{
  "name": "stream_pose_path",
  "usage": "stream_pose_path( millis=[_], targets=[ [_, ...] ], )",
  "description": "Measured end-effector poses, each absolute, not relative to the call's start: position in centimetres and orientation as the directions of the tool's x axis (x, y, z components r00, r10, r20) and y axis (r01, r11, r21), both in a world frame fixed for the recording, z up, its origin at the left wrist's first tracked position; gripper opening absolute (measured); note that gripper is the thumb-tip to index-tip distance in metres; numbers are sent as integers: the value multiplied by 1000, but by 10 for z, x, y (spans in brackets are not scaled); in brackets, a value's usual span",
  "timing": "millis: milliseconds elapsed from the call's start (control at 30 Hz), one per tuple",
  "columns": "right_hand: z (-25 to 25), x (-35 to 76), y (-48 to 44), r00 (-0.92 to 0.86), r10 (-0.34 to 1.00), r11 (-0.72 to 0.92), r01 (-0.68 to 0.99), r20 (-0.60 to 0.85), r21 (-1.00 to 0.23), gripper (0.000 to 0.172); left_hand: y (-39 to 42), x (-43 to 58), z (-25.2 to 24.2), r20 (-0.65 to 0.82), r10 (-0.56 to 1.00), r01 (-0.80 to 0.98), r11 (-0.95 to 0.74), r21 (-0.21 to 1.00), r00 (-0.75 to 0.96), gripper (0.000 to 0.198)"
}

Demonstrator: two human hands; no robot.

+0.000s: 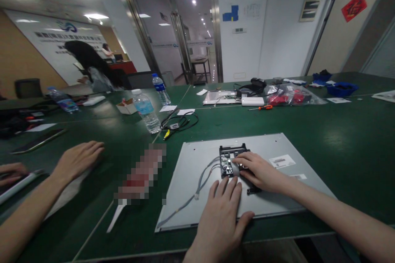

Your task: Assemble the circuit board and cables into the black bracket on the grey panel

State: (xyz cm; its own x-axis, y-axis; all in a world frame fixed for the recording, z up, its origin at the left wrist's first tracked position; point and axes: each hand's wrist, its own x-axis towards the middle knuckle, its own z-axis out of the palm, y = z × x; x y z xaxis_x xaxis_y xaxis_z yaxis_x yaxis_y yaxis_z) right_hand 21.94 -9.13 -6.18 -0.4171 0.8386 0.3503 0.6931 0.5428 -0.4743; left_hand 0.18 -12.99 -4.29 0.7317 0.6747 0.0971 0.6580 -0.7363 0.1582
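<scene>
- The right hand (259,170) lies on a black board (228,159) near the middle of the grey panel (277,144). Its fingers are stretched leftward and rest on the board, wrapped round nothing.
- The left hand (222,209) is spread flat, palm down, on the panel's near edge. Its fingertips stop just short of the board and the thumb points right.
- A grey cable (202,178) runs from the board's left side down across the panel towards its near left corner.
- A white label (280,160) sits on the panel just right of the right hand (its print is too small to read).
- The panel lies flat on the green table (339,139).
- To the left, a co-worker's hand (77,160) rests open on the table, and another of their hands (10,172) is at the frame's edge.
- Farther back stands a water bottle (146,111), with a second bottle (161,89) behind it. Their labels are blue, the brand unreadable.
- Beside them a black cable coil (179,123) carries a small tag that seems to show a "3".
- Across the table lie an orange-handled screwdriver (262,107) and a clear bag (286,96) of red parts.
- A wall sign (68,33) with a blue logo and a red wall ornament (354,6) bear writing too blurred to read.
</scene>
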Motion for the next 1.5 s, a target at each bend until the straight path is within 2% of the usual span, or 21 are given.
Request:
stream_pose_path(
  millis=[367, 633, 933, 1500],
  targets=[
    [-63, 220, -91, -437, 815, 577, 666, 380, -473, 36, -130, 1, -44, 88, 676, 657, -733, 177, 731, 59],
    [-61, 221, -92, -440, 810, 586, 645, 389, -490, 41, -129, 2, -45, 98, 673, 653, -737, 175, 733, 58],
    [-59, 219, -92, -460, 783, 621, 615, 419, -487, 28, -130, 0, -45, 79, 674, 657, -736, 165, 735, 59],
    [-65, 218, -92, -425, 821, 568, 669, 380, -479, 36, -131, 0, -45, 108, 671, 650, -739, 174, 734, 57]
  ],
)
